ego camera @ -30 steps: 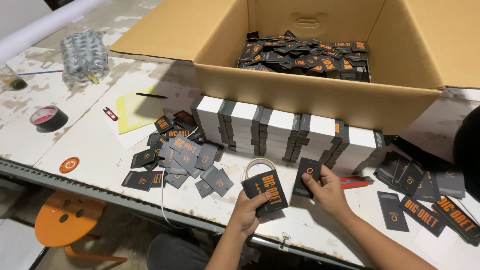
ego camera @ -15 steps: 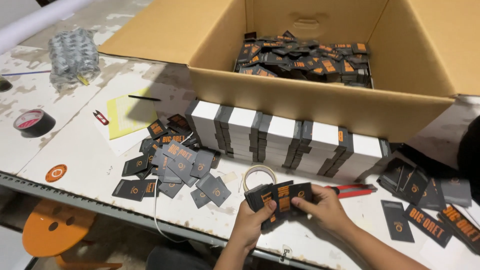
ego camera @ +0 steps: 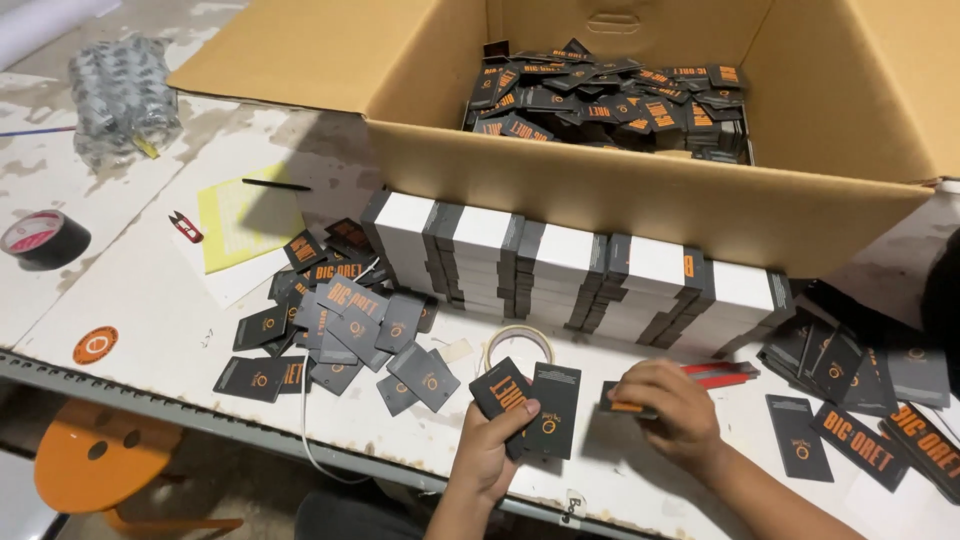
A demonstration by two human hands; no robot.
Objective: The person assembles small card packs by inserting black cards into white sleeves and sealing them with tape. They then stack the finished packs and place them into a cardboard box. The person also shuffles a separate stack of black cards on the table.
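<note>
My left hand [ego camera: 488, 452] grips a small fan of black tags with orange print [ego camera: 530, 402] just above the near table edge. My right hand [ego camera: 672, 413] lies palm down to its right, fingers pressed on one black tag [ego camera: 620, 400] flat on the table. A heap of loose black tags [ego camera: 345, 325] lies to the left of both hands. More loose tags [ego camera: 860, 400] are spread at the right. Behind the hands stands a row of white-and-grey tag stacks [ego camera: 570, 270]. A clear tape ring [ego camera: 518, 343] lies just beyond my left hand.
A large open cardboard box [ego camera: 640, 200] holding many black tags fills the back. Red snips [ego camera: 720, 374] lie right of my right hand. A yellow notepad [ego camera: 245, 215], a dark tape roll [ego camera: 40, 238], a wrapped bundle [ego camera: 120, 95] and an orange stool [ego camera: 95, 465] sit left.
My right hand let go of the tags held by both hands and moved right, down onto a tag on the table. My left hand keeps the fanned tags.
</note>
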